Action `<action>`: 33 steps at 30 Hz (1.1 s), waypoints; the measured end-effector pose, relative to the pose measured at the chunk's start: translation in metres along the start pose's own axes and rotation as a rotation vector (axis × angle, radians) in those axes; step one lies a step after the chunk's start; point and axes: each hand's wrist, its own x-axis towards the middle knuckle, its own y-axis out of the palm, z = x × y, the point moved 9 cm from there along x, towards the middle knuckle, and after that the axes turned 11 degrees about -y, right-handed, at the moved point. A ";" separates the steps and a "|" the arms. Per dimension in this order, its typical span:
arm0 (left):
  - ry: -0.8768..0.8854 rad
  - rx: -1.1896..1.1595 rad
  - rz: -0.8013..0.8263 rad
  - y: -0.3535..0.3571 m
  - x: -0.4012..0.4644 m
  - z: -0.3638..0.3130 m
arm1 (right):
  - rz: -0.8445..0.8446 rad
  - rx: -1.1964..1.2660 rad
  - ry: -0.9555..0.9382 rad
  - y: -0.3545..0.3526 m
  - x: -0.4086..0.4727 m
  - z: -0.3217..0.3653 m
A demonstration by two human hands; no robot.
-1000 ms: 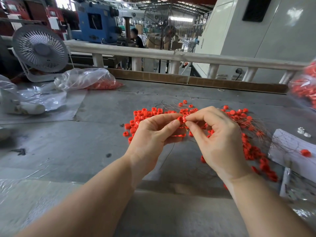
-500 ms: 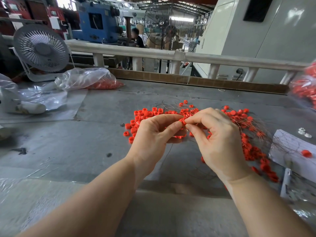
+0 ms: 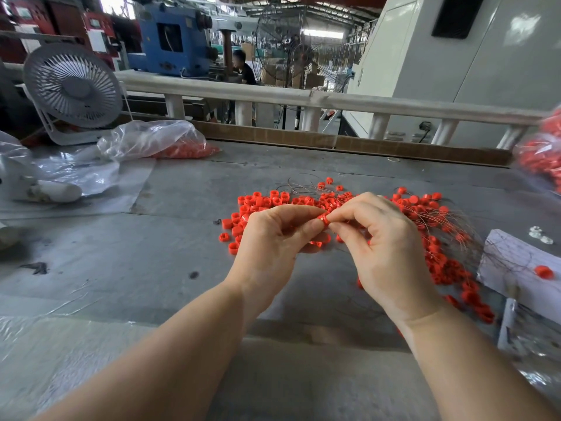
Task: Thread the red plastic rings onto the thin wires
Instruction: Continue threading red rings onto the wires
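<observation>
A single red ring (image 3: 322, 220) is pinched between the fingertips of the left hand (image 3: 273, 241) and the right hand (image 3: 385, 250), held just above the loose heap of red rings (image 3: 267, 202) and tangle of thin wires (image 3: 455, 226) on the grey bench (image 3: 151, 268). To do this step well, I judge the left hand should hold the ring steady with its hole facing the right hand, which feeds the wire end straight through. The wire itself is too fine to make out at the fingertips, so whether it has entered the ring cannot be told, and the right hand hides part of the heap
</observation>
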 end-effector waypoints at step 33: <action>-0.073 -0.037 -0.033 -0.005 0.000 0.005 | -0.047 0.046 0.070 -0.002 -0.001 0.000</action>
